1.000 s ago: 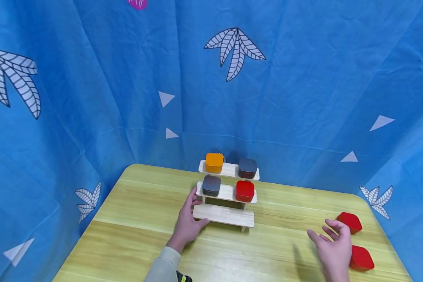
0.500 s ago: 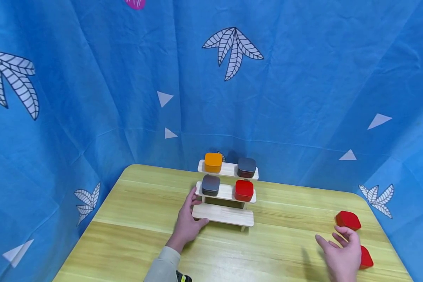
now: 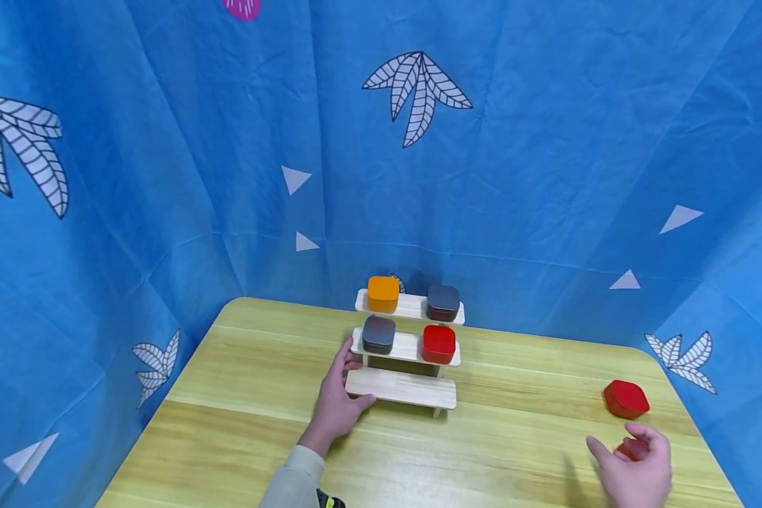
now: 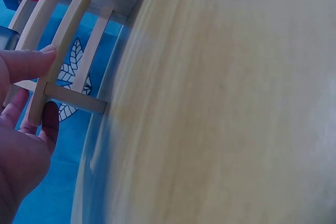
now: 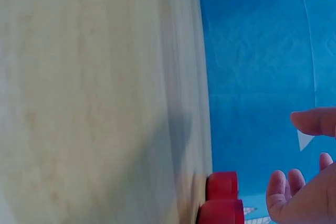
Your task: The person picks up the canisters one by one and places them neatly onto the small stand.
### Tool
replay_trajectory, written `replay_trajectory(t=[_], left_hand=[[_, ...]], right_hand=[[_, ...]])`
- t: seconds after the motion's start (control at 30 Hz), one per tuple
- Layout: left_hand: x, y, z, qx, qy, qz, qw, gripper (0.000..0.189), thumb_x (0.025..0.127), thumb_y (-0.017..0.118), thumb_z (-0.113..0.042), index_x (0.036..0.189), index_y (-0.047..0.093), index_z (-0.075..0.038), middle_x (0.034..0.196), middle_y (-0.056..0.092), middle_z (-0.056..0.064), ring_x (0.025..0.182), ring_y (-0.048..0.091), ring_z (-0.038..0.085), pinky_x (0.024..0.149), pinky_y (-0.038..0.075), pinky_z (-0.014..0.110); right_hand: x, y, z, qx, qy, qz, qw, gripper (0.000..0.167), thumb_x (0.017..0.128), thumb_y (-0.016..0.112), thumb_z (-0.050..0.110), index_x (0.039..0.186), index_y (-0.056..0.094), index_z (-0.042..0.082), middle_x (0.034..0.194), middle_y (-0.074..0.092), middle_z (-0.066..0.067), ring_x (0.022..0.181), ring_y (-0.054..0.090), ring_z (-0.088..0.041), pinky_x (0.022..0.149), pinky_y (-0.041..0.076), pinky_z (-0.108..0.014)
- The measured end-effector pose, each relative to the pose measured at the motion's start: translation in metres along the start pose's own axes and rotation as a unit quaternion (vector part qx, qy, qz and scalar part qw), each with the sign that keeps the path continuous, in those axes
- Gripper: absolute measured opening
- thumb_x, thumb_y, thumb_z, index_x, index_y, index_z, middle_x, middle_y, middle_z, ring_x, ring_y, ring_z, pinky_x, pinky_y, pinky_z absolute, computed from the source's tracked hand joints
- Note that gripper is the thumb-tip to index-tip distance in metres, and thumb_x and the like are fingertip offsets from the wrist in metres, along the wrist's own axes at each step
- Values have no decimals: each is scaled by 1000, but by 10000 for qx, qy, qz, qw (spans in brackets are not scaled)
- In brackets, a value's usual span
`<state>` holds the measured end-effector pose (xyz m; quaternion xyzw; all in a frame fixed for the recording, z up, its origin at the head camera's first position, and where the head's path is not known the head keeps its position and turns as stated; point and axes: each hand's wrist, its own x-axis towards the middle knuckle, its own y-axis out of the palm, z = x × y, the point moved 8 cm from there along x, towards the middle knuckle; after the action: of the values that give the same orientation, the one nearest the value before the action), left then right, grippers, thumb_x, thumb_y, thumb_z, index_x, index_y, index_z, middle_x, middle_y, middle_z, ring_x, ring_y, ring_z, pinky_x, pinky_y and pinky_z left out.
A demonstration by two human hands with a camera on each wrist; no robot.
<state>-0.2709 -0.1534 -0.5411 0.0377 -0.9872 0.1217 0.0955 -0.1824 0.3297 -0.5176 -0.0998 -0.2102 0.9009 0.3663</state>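
A small three-tier wooden stand [image 3: 401,387] is on the table. My left hand [image 3: 333,408] grips its left end; in the left wrist view the thumb lies over the lowest board [image 4: 71,30] and fingers curl beneath. An orange box [image 3: 383,293] and a dark box [image 3: 442,303] sit on the top tier. The middle tier bears another dark box [image 3: 379,334] and a red box [image 3: 439,343]. At the right, my right hand [image 3: 641,466] hovers with thumb and fingers spread, partly hiding the nearer loose red box [image 3: 632,450]. The right wrist view shows that hand [image 5: 310,192] apart from the boxes.
A second loose red box [image 3: 626,399] stands farther back near the table's right edge. Behind the wooden table [image 3: 228,409] hangs a blue curtain [image 3: 533,155] with leaf prints, close to the stand's back.
My right hand has moved right and toward me, from between the stand and the red boxes to over the nearer red box. The left hand has kept its grip on the stand.
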Motion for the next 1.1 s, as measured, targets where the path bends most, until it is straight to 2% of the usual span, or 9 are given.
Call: replay_trajectory(t=[0.17,0.3,0.4,0.43,0.5,0.53,0.67,0.87,1.1], left_hand=[[-1,-1,-4,-42,-20,-4,10000,113,71,81,13,160,23,-24,138,47,3,124,49,26,106,39,45],[-2,-1,-4,-22,-28,-14,10000,112,71,81,13,160,23,-23,139,48,4,124,49,25,107,39,46],[-1,0,0,27,44,-13,10000,113,71,82,12,160,23,-23,138,47,3,124,49,24,107,38,48],[-1,0,0,41,40,-22,10000,112,71,83,11,160,23,-24,138,47,2,124,49,24,107,38,48],[-1,0,-1,69,66,-34,9999,112,71,83,11,160,23,-23,138,47,2,124,50,24,107,38,50],[-1,0,-1,79,88,-37,9999,112,71,83,11,160,23,-23,138,47,3,124,49,25,107,37,51],[-1,0,0,74,75,-36,9999,112,71,83,11,159,23,-24,138,47,2,125,49,25,108,36,51],[-1,0,-1,-14,94,-15,10000,113,71,82,13,159,23,-25,138,47,4,124,49,26,108,36,51],[-1,0,-1,9,-26,-30,10000,113,70,82,12,160,23,-24,138,47,2,124,49,23,108,37,46]], right_hand=[[3,-5,-8,-74,164,-65,9998,44,79,82,10,107,48,16,115,51,-15,87,46,-12,60,38,-6],[6,-7,-14,-218,358,-1,9991,46,81,82,14,110,47,10,126,50,-21,99,49,-25,57,38,-7],[7,-8,-19,-348,554,42,9978,52,82,81,18,117,45,4,132,46,-27,113,47,-39,75,52,-26],[7,-9,-20,-380,609,24,9974,54,83,81,19,119,44,2,133,45,-28,117,46,-42,82,53,-36],[7,-11,-23,-380,713,-41,9967,56,83,80,19,120,43,0,135,43,-30,122,42,-46,91,47,-52],[7,-12,-25,-347,764,-90,9964,55,83,80,19,120,44,0,136,42,-31,123,42,-47,94,44,-56],[10,-16,-30,-306,922,-259,9949,50,84,79,20,118,46,3,139,40,-30,124,40,-47,87,45,-55],[15,-18,-39,-486,1101,-187,9926,69,86,76,20,136,37,-6,143,34,-33,125,34,-52,93,42,-66],[17,-23,-39,-854,1093,-248,9900,73,86,76,15,142,33,-8,137,35,-35,122,33,-53,78,44,-62]])
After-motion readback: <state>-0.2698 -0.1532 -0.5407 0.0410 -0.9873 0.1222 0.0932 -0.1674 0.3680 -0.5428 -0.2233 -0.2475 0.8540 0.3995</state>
